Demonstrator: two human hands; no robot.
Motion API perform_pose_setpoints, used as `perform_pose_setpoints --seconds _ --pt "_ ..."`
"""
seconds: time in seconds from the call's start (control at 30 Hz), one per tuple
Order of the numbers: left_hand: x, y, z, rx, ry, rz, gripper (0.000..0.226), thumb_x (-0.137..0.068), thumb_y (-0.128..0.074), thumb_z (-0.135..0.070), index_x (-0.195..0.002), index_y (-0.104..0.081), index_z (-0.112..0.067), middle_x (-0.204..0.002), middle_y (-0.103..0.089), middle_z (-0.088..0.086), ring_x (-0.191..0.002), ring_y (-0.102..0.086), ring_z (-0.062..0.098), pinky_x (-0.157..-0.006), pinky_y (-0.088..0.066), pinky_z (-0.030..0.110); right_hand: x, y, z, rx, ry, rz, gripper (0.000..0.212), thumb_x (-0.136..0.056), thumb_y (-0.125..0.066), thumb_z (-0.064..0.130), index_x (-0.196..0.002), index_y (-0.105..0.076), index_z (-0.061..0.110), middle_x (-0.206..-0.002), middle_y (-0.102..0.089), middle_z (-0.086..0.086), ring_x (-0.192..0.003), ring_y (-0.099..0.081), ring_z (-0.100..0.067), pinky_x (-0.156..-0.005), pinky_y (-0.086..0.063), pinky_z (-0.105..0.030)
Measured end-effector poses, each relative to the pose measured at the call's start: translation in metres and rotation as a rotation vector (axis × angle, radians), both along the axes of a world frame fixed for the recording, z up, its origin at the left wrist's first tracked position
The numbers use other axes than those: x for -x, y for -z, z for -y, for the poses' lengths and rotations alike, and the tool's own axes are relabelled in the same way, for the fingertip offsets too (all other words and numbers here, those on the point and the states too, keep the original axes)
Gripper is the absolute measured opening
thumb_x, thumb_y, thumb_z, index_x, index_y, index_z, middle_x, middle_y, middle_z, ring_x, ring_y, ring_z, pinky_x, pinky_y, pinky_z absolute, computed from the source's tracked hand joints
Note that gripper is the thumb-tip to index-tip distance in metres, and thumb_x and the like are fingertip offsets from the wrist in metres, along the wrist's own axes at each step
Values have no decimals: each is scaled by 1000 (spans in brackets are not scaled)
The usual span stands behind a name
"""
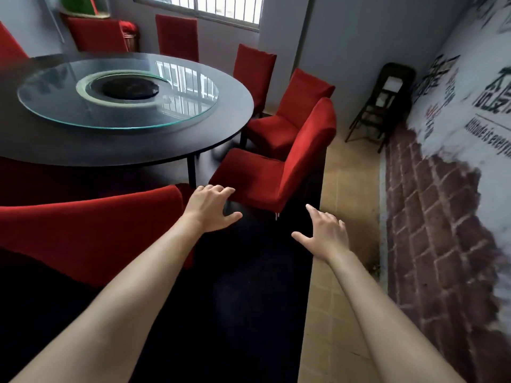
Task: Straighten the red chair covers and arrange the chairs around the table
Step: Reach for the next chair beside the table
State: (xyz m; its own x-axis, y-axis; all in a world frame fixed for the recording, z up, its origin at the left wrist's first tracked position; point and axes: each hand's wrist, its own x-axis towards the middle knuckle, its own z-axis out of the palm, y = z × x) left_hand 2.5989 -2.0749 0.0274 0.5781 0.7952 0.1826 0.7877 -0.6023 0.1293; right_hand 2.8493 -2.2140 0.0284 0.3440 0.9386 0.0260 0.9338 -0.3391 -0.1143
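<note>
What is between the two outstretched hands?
Only dark floor shows between the left hand and right hand in the head view; neither holds anything.

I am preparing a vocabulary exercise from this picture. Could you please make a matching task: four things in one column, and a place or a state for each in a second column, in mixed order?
Things:
1. glass turntable
2. folded dark chair
3. left hand
4. window

Places or states:
A. leaning in the far corner
B. open, near a red seat
C. on the round black table
D. high on the back wall

Pairs: 1-C, 2-A, 3-B, 4-D
</note>
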Motion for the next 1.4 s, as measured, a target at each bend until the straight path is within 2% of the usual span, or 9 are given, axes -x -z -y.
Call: perform_pose_setpoints --seconds 0.2,0.43,0.7,1.03,1.23,1.4 --pt "-112 4 -5 44 -25 65 72 -80 -55 -65 -138 -46 -24 -126 -60 2 -116 -55 23 -101 -37 36 -102 7 -18 -3 -24 -27 87 -84 -58 61 -152 -19 24 -146 -45 1 -135 -39 -22 -111 -30 -47" --pt "-205 26 -40 101 -45 42 72 -80 -53 -66 -138 -46 -24 -125 -61 2 -115 -56 23 -100 -38 35 -183 20 -66 -5 -54 -75 89 -83 -59 61 -152 -14 25 -146 -44 1 -136 -37 -22 -111 -29 -47" --pt "-306 16 -134 114 -17 109 69 -79 -57 -64 -134 -52 -22 -123 -62 5 -113 -58 26 -97 -39 37 -272 12 -149 28 10 -74 88 -86 -56 60 -153 -11 26 -151 -39 0 -139 -33 -23 -114 -25 -50" --pt "-431 1 -240 82 45 137 68 -80 -59 -61 -133 -53 -20 -121 -64 7 -112 -59 27 -98 -39 38 -385 9 -250 58 61 -108 89 -85 -59 58 -153 -13 24 -153 -35 -2 -138 -36 -25 -114 -26 -50" --pt "-515 2 -295 64 -41 184 67 -80 -59 -59 -134 -51 -19 -120 -64 7 -109 -60 27 -96 -41 37 -476 14 -327 71 -30 -77 90 -84 -60 59 -153 -14 24 -152 -36 -1 -137 -36 -24 -113 -27 -49" --pt "-575 3 -336 102 -174 89 70 -81 -56 -62 -137 -47 -23 -126 -60 4 -112 -58 26 -94 -42 36 -549 18 -394 81 -191 -44 90 -84 -59 60 -153 -14 25 -151 -38 0 -136 -38 -23 -113 -28 -48"
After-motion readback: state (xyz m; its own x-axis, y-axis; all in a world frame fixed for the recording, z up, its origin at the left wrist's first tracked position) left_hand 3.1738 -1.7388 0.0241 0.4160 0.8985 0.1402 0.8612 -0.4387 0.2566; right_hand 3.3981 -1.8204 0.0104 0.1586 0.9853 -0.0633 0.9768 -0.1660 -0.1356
